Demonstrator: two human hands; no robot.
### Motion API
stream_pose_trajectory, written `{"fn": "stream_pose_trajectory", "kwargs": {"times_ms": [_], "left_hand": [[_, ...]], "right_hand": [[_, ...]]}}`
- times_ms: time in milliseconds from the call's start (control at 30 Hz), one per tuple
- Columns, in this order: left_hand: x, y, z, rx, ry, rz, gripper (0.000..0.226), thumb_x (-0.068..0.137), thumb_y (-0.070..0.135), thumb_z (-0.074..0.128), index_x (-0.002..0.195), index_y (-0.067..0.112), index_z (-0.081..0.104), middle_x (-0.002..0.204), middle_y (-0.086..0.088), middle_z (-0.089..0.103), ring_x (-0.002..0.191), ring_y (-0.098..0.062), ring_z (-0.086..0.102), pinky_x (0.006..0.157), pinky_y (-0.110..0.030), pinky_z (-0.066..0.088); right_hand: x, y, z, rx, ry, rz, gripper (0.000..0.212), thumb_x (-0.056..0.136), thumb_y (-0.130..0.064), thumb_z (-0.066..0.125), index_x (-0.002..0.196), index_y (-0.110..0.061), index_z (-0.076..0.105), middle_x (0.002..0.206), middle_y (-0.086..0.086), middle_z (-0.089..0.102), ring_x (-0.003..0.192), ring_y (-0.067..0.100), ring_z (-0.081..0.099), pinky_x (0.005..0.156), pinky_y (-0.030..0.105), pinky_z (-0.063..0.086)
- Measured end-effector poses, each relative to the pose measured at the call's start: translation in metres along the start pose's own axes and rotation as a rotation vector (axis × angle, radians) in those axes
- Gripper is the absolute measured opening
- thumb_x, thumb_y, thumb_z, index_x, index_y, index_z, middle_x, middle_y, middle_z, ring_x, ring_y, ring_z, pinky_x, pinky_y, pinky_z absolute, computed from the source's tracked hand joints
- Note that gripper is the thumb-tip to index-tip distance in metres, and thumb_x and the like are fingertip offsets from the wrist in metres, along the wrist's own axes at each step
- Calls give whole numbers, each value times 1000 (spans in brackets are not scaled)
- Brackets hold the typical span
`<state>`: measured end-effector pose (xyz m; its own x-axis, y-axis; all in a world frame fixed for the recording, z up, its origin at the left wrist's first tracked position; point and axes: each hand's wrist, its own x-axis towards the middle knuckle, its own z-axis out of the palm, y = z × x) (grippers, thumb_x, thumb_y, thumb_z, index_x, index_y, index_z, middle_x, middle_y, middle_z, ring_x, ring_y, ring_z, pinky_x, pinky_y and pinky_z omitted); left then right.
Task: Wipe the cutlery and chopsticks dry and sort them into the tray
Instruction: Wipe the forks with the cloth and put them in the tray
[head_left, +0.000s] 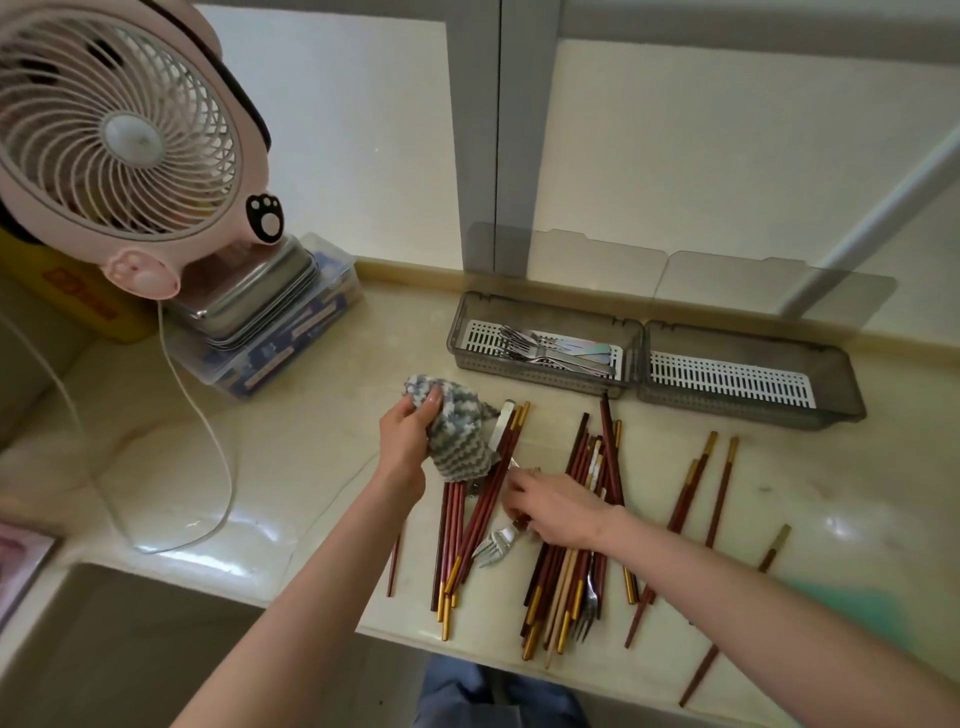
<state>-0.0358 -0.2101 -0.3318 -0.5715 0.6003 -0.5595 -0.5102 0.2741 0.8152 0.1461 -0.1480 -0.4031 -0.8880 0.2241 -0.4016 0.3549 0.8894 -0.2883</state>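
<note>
My left hand (408, 439) grips a blue-grey and white cloth (462, 431) above the counter. My right hand (558, 512) reaches into a heap of dark red, gold-tipped chopsticks (582, 530) and pinches the handle of a silver fork (496, 544) whose tines point left. Another fork (589, 603) lies in the heap near the front edge. A flat metal handle (503, 426) pokes out under the cloth. At the back stands a grey tray (644, 332) with two compartments: the left one holds several forks (550, 349), the right one (737, 382) holds nothing.
A pink fan (117, 130) stands at the back left on stacked metal trays (249, 301) and a clear plastic box (291, 343); its white cord (208, 441) loops over the counter. Loose chopsticks (711, 488) lie to the right. The counter's front edge (311, 605) runs close below.
</note>
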Motion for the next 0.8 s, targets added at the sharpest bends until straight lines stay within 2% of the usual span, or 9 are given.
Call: {"fn": "stream_pose_trajectory", "kwargs": {"times_ms": [100,167,267,333,400,467,533,667,800], "left_hand": [[0,-2,4,40,-28,8,26,92,21,56,111,4,60,103,-14,67,94,-26,64,79,-34,53],[0,-1,4,48,-60,-10,24,93,21,53,110,5,60,104,-14,67,96,-27,64,80,-36,53],[0,0,2,-5,-173,-71,23,97,21,43,105,7,59,104,-13,67,95,-26,63,82,-37,51],[1,0,0,-51,-252,-109,30,99,22,36,108,5,58,100,-12,67,92,-24,64,79,-35,50],[0,-2,0,-90,-300,-133,33,99,22,34,116,2,55,99,-12,68,91,-23,64,77,-34,50],[-3,-3,2,-121,-357,-135,30,98,18,33,114,3,55,93,-9,71,84,-21,67,71,-32,53],[-5,-4,6,-128,-431,-113,29,98,15,33,113,4,55,92,-8,72,82,-20,69,67,-31,55],[-9,-3,21,-47,-478,-48,27,97,13,38,112,-2,55,99,-13,66,85,-20,65,74,-28,51],[-12,-7,34,47,-373,12,13,90,10,55,85,0,62,74,-6,69,65,-16,64,60,-22,51]], "right_hand": [[4,-4,-7,-42,-16,-55,14,82,-3,56,95,-8,59,110,10,52,95,30,55,71,39,47],[3,-3,-14,33,-20,-54,11,82,-4,55,89,-11,59,101,6,57,91,25,57,69,34,44],[-3,3,-30,348,4,78,16,84,-6,59,84,-22,60,92,-5,61,87,12,58,74,29,48],[-8,5,-45,734,50,158,17,83,-5,64,78,-22,61,89,-5,62,86,8,59,78,23,49],[-14,4,-60,1080,232,205,19,77,-1,70,74,-18,61,82,-2,65,82,8,62,78,20,51],[-18,3,-72,1351,483,268,16,74,0,72,75,-13,62,74,1,67,71,10,65,70,21,51],[-18,-2,-81,1521,642,314,14,76,-1,71,76,-10,61,70,4,67,63,9,65,60,16,49],[-9,-14,-82,1530,728,396,14,76,-2,74,75,-12,64,73,2,69,65,9,67,58,15,49],[-1,-27,-78,1498,781,440,9,76,2,73,80,-3,67,74,8,69,64,11,67,62,19,52]]}}
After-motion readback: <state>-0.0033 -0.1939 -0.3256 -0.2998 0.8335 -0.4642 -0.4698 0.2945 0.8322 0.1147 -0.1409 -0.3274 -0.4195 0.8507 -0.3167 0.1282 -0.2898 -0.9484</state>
